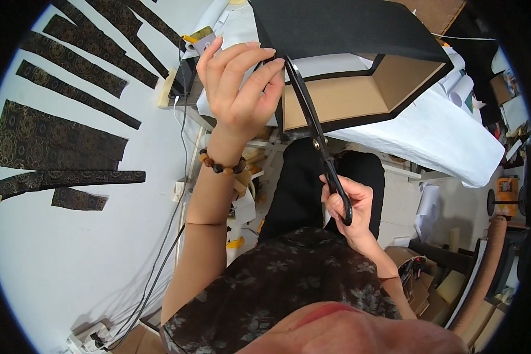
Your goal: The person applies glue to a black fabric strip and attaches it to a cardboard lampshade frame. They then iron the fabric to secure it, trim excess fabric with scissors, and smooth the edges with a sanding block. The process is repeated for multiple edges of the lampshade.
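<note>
A box covered in black material, with a tan inside, lies with its open side facing me. My right hand grips a pair of scissors by its black handles. The long blades point up and away, along the left edge of the box's opening, close together at the tip. At that same edge, beside the scissor tip, my left hand is raised with bent fingers. Its fingertips close at the black edge, and what they pinch is hidden. A beaded bracelet circles my left wrist.
White sheeting drapes over the table under the box. Dark patterned fabric strips hang on the white wall at left. Cables run down beside my left arm. Cardboard pieces and rolls crowd the lower right.
</note>
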Demonstrator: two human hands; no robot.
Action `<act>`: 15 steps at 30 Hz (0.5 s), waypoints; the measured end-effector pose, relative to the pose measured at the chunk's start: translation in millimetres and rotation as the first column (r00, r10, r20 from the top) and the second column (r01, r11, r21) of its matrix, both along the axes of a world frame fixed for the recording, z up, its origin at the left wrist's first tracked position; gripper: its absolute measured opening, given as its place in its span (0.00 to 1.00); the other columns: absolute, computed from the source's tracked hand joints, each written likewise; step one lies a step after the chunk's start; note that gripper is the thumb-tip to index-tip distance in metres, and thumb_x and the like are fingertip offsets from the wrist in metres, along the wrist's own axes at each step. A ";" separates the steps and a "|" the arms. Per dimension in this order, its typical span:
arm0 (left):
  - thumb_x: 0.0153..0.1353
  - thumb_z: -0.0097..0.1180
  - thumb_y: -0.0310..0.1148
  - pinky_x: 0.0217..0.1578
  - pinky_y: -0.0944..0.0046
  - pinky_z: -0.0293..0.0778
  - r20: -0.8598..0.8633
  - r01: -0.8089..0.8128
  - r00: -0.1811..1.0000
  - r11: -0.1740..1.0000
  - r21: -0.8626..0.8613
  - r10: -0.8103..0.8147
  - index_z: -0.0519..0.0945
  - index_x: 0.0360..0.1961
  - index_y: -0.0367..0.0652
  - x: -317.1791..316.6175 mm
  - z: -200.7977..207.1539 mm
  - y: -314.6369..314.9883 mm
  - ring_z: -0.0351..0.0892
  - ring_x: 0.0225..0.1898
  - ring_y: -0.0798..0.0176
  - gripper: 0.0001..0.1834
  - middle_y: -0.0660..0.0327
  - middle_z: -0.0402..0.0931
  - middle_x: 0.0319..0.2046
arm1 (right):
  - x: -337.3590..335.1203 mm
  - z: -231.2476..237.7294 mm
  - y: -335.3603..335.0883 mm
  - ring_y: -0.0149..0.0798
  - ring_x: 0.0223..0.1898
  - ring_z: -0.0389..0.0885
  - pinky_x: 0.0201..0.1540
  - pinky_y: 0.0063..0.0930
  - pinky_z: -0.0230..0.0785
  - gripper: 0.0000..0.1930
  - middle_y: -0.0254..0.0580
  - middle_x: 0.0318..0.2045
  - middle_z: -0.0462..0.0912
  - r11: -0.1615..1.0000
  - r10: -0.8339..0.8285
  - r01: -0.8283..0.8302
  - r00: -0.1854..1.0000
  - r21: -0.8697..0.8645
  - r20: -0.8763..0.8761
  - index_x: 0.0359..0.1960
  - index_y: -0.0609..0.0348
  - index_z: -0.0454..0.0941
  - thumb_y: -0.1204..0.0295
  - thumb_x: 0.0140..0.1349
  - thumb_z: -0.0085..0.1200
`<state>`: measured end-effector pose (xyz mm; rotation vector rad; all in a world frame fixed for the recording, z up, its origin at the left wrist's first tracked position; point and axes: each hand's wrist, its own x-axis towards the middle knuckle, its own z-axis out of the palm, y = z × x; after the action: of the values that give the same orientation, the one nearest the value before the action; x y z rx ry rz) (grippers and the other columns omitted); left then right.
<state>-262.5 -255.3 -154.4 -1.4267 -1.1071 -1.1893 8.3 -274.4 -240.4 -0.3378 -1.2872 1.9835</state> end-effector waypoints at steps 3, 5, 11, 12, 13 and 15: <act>0.41 0.67 0.22 0.59 0.47 0.67 -0.004 -0.009 1.000 1.000 -0.002 0.009 0.86 0.29 0.48 0.2 -1.0 -0.2 0.81 0.43 0.62 0.12 0.70 0.82 0.38 | -2.6 0.3 -4.1 0.18 0.20 0.66 0.22 0.12 0.54 0.20 0.36 0.28 0.79 1.000 0.004 -0.004 1.000 -0.011 -0.010 0.56 0.70 0.77 0.77 0.63 0.63; 0.41 0.67 0.22 0.59 0.47 0.66 -0.007 -0.014 1.000 1.000 -0.001 0.014 0.86 0.29 0.48 0.0 -1.2 0.0 0.81 0.43 0.63 0.11 0.70 0.82 0.38 | -3.8 0.5 -7.1 0.17 0.20 0.67 0.22 0.12 0.54 0.20 0.36 0.28 0.79 1.000 -0.007 0.007 1.000 -0.020 0.005 0.57 0.70 0.77 0.79 0.63 0.62; 0.41 0.67 0.23 0.59 0.46 0.66 -0.009 -0.020 1.000 1.000 0.010 0.020 0.86 0.29 0.49 -0.5 -1.8 1.1 0.81 0.43 0.63 0.11 0.70 0.81 0.38 | -8.5 1.1 -15.0 0.17 0.21 0.67 0.22 0.11 0.55 0.19 0.35 0.29 0.79 0.999 -0.027 0.028 0.999 -0.033 0.026 0.57 0.69 0.77 0.82 0.63 0.60; 0.41 0.67 0.23 0.59 0.46 0.66 -0.008 -0.017 1.000 1.000 0.010 0.017 0.86 0.29 0.49 -0.1 -2.0 1.7 0.81 0.43 0.63 0.11 0.70 0.81 0.38 | -8.6 0.9 -16.0 0.17 0.21 0.67 0.22 0.11 0.55 0.19 0.35 0.29 0.79 0.999 -0.030 0.032 0.999 -0.040 0.028 0.57 0.69 0.77 0.82 0.63 0.59; 0.41 0.67 0.23 0.59 0.46 0.66 -0.007 -0.014 1.000 1.000 0.011 0.014 0.86 0.29 0.49 0.1 -2.1 2.1 0.81 0.43 0.63 0.11 0.70 0.81 0.38 | -8.7 0.0 -16.6 0.17 0.21 0.68 0.22 0.11 0.55 0.19 0.35 0.29 0.79 0.999 -0.030 0.031 0.999 -0.038 0.026 0.57 0.69 0.77 0.82 0.63 0.59; 0.42 0.66 0.23 0.59 0.46 0.66 -0.008 -0.010 1.000 1.000 0.013 0.010 0.85 0.29 0.49 -0.2 -2.1 2.3 0.81 0.43 0.62 0.11 0.70 0.81 0.38 | -8.2 -1.4 -17.8 0.18 0.22 0.68 0.23 0.12 0.56 0.19 0.36 0.30 0.79 0.999 -0.028 0.028 0.999 -0.033 0.023 0.57 0.70 0.77 0.83 0.63 0.59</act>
<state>-262.7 -253.0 -156.5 -1.4135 -1.0986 -1.1807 0.1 -292.2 -241.8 -0.3930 -1.2582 1.9843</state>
